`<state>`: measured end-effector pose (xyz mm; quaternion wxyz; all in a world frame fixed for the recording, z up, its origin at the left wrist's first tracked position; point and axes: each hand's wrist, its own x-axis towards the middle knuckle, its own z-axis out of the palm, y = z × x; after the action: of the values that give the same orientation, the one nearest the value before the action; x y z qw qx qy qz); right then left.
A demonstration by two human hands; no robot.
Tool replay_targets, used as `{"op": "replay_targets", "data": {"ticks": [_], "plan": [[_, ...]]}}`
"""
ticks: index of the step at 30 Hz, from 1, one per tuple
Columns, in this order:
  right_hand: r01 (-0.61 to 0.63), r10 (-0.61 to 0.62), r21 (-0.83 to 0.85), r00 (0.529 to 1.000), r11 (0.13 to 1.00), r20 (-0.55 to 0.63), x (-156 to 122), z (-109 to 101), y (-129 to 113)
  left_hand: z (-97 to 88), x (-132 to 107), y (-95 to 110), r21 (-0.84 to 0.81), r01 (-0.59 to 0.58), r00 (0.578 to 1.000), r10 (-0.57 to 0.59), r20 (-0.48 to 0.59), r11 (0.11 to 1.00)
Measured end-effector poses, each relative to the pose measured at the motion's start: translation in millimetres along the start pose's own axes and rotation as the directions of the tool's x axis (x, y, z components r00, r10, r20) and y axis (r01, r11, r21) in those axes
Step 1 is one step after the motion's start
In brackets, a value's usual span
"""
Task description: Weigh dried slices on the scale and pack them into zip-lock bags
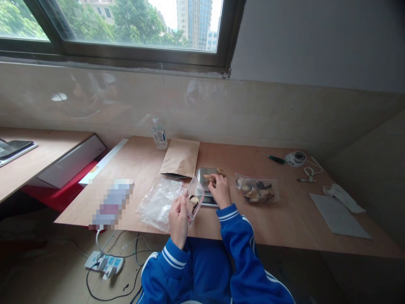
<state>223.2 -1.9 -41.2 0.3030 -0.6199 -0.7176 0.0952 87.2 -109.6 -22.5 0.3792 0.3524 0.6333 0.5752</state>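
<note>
My left hand (179, 217) is closed on the edge of a small clear zip bag (195, 202), which stands upright and tilted with a pale, dark-rimmed dried slice inside. Over the kitchen scale (204, 172), my right hand (220, 192) pinches a brown dried piece (209, 177) that looks like dried mushroom. Another brown piece (221, 171) lies at the scale's far right corner, just past my fingers. The scale's display is partly covered by my right hand. A filled zip bag (257, 189) of similar dried pieces lies to the right.
Empty clear bags (160, 202) lie left of my left hand. Behind them are a brown paper pouch (181, 158) and a water bottle (159, 135). Farther right sit a screwdriver (276, 159), a dome camera (295, 158) and a white sheet (338, 215). A power strip (106, 262) with cables is below.
</note>
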Motion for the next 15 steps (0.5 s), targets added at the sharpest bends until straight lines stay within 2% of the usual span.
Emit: {"op": "replay_targets", "data": {"ticks": [3,5,7,10,15], "plan": [[-0.023,0.057,0.281,0.992,0.959,-0.114,-13.8,-22.3,-12.2,2.1,3.6,-1.0,0.011,0.013,1.000,-0.013,-0.013,1.000],[-0.028,0.081,0.438,0.991,0.899,-0.102,-21.1,-36.1,-25.3,4.1,4.8,-1.7,0.010,0.026,1.000,-0.026,-0.009,1.000],[-0.046,0.078,0.518,0.996,0.854,-0.040,-24.7,-43.2,-38.0,7.0,5.7,-3.2,0.000,0.029,1.000,-0.029,0.006,1.000],[-0.055,0.064,0.492,0.998,0.869,-0.001,-22.4,-38.9,-47.6,12.2,8.7,-6.7,-0.009,0.020,1.000,-0.020,-0.008,1.000],[0.036,-0.039,0.355,0.999,0.934,0.003,-15.8,-23.7,-40.0,18.9,15.9,-11.4,-0.005,-0.002,0.999,0.002,-0.045,1.000]]}}
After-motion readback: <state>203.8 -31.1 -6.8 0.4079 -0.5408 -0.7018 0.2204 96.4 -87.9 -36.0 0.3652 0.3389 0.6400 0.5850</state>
